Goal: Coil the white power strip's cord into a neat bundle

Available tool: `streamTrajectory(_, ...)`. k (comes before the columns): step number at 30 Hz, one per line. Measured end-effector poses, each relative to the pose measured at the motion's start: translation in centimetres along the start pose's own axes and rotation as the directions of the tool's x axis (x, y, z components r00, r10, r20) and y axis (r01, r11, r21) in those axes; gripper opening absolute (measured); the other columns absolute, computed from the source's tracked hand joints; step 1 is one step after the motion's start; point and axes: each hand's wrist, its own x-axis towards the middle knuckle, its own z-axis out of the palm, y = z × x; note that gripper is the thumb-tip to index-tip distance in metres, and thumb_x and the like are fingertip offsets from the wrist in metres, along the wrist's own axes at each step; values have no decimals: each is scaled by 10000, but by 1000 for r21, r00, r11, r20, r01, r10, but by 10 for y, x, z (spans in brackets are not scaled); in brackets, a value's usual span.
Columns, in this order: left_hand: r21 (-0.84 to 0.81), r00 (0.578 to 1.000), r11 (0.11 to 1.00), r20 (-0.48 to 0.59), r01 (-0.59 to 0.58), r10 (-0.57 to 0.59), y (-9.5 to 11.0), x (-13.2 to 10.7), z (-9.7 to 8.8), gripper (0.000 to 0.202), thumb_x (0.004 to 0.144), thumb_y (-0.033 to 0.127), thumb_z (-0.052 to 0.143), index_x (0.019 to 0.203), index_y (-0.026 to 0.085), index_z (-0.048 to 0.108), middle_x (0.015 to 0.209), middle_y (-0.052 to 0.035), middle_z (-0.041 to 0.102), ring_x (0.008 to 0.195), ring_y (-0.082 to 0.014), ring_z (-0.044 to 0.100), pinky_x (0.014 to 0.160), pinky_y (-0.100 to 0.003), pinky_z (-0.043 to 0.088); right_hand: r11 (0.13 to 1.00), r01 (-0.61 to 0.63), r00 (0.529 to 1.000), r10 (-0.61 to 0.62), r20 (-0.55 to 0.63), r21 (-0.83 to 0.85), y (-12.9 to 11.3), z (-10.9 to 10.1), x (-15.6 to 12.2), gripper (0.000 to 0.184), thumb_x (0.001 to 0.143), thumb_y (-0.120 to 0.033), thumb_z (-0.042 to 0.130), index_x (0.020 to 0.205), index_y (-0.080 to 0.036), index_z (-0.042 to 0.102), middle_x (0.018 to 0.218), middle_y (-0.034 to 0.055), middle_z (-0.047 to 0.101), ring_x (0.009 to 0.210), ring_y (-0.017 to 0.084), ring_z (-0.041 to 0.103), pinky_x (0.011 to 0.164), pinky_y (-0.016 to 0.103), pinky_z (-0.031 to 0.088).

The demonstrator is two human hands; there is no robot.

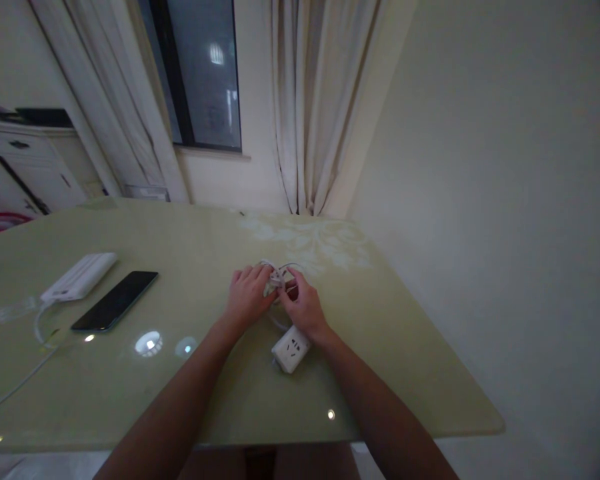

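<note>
Both hands meet over the table around a bundled white power cord (279, 277). My left hand (249, 293) is closed on the left side of the coils, fingers curled over them. From the right, my right hand (303, 305) pinches the same cord with thumb and fingers. Just below the right hand lies a white power strip (291, 349), its socket face up and its far end hidden by the hand and wrist. A length of cord runs from the bundle down toward the strip. The fingertips are partly hidden among the loops.
A pale green glossy table (380, 373) bears everything. On its left are a white power bank (83, 277) with a white cable (17, 387) and a black phone (117, 301). A wall (505, 233) borders the right edge; curtains (315, 100) hang behind.
</note>
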Motion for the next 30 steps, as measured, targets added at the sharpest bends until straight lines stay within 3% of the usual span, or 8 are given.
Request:
streamTrajectory(4, -118, 977, 978, -108, 172, -185, -16, 5, 5, 423, 902, 559, 618, 1148, 218, 659, 988, -99, 708, 977, -302, 622, 863, -415, 433, 999, -52, 981, 48, -189, -14, 12, -8, 8, 505, 826, -257, 663, 1328, -219, 621, 767, -6, 701, 649, 158, 635, 672, 280, 505)
streamTrajectory(7, -261, 926, 921, -163, 291, -339, -39, 8, 14, 431, 940, 520, 556, 1182, 171, 628, 932, -95, 691, 893, -278, 636, 852, -404, 475, 993, -99, 963, 111, -246, 58, 26, -13, 15, 494, 775, -261, 707, 1261, -205, 649, 713, -20, 685, 624, 155, 621, 646, 273, 499)
streamTrajectory(12, -397, 857, 813, -114, 425, -503, -75, 8, 40, 416, 916, 283, 499, 1288, 103, 547, 1120, -171, 702, 880, -258, 679, 897, -422, 523, 947, -156, 958, 214, -190, 282, 35, -14, 21, 336, 753, -379, 759, 1027, -191, 711, 746, 22, 721, 635, 176, 674, 631, 298, 545)
streamTrajectory(17, -437, 809, 731, -12, 524, -587, -88, 7, 62, 429, 892, 258, 507, 1298, 124, 541, 1189, -193, 700, 1024, -273, 697, 922, -410, 542, 886, -188, 956, 265, -129, 424, 29, -16, 24, 336, 725, -459, 793, 877, -166, 729, 730, 41, 732, 614, 172, 668, 578, 284, 543)
streamTrajectory(20, -437, 835, 749, 10, 498, -550, -88, 6, 65, 405, 902, 268, 489, 1272, 121, 562, 1193, -196, 701, 1075, -279, 686, 948, -421, 537, 856, -182, 947, 285, -148, 485, 27, -19, 25, 345, 728, -449, 793, 899, -155, 734, 730, 33, 734, 614, 148, 655, 593, 264, 540)
streamTrajectory(24, -285, 899, 870, -55, 403, -434, -88, 4, 58, 350, 867, 244, 510, 1178, 142, 633, 1160, -192, 703, 1134, -318, 654, 1029, -503, 493, 807, -177, 924, 334, -188, 563, 29, -24, 27, 346, 713, -450, 802, 878, -155, 726, 763, 28, 732, 640, 133, 651, 627, 259, 543)
streamTrajectory(28, -241, 986, 956, 39, 167, -163, -89, -3, 51, 418, 737, 83, 509, 1104, 170, 689, 1318, -174, 647, 1278, -301, 590, 1117, -497, 452, 760, -167, 869, 414, -271, 628, 36, -28, 30, 348, 680, -439, 813, 855, -158, 706, 768, 13, 712, 632, 118, 626, 639, 259, 537)
streamTrajectory(30, -279, 990, 959, 139, 59, -20, -88, -7, 51, 460, 676, 41, 520, 1074, 172, 709, 1382, -174, 615, 1342, -297, 550, 1142, -474, 443, 729, -155, 831, 461, -310, 667, 40, -30, 32, 360, 666, -430, 814, 880, -168, 692, 784, 10, 710, 650, 123, 631, 642, 259, 534)
